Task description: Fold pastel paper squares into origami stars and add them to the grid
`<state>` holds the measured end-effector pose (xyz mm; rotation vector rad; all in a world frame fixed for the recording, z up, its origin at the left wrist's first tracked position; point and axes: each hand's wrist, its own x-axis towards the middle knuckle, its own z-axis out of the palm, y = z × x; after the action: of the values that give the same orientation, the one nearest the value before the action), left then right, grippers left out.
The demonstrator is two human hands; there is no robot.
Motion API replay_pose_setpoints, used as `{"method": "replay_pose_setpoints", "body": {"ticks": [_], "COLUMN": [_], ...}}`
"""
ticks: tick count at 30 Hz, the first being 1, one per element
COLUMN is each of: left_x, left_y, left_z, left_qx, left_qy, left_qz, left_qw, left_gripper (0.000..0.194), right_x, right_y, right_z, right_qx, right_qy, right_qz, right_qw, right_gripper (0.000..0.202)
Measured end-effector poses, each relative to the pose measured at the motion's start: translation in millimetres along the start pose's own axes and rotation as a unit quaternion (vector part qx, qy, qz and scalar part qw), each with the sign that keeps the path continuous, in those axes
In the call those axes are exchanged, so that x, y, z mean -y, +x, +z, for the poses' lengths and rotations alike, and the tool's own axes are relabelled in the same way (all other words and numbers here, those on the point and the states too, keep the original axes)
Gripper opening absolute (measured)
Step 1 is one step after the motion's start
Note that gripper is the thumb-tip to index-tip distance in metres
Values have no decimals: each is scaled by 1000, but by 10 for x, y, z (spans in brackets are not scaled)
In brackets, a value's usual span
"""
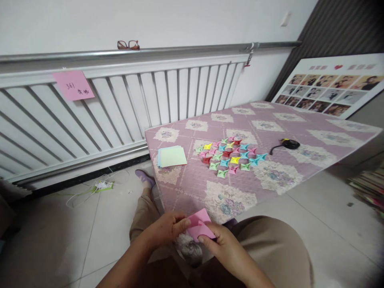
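Right up close, the left hand has its fingers pinching one side of a partly folded pink paper sheet and the right hand's fingers grip the other, so it's sitting between them by the near end of the purple floral cloth-covered table. Looks maybe midway through folding to me, while the bunch of small multicoloured folded paper shapes looks finished, and that pale-green-topped stack of flat paper sheets on the left seems unfolded.
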<state>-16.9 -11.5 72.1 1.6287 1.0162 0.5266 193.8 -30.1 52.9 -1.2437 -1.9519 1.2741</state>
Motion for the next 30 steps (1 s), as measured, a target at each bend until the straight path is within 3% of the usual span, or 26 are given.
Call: {"method": "replay_pose_setpoints", "body": {"ticks": [5,9,15,23,30], "left_x": [69,150,208,122,108], "left_y": [-23,2,36,57,60], "left_z": [110,316,533,605,620], "left_qx": [24,8,-75,-135,-142], "left_qy": [-177,-300,-249,-222,-220], "left_qz": [9,-36,-135,-142,-153], "left_qw": [984,953,956,955,953], "left_gripper": [44,45,33,28,26], "right_x": [7,14,-66,-103,-55], "right_y": [7,24,37,45,46], "right_z": [-23,-18,19,55,56], "right_qx": [-7,-51,-65,-65,-78], "right_qy": [115,187,213,209,223], "right_qz": [21,50,56,36,36], "right_qw": [993,980,973,975,971], "right_gripper": [29,33,34,34,31]}}
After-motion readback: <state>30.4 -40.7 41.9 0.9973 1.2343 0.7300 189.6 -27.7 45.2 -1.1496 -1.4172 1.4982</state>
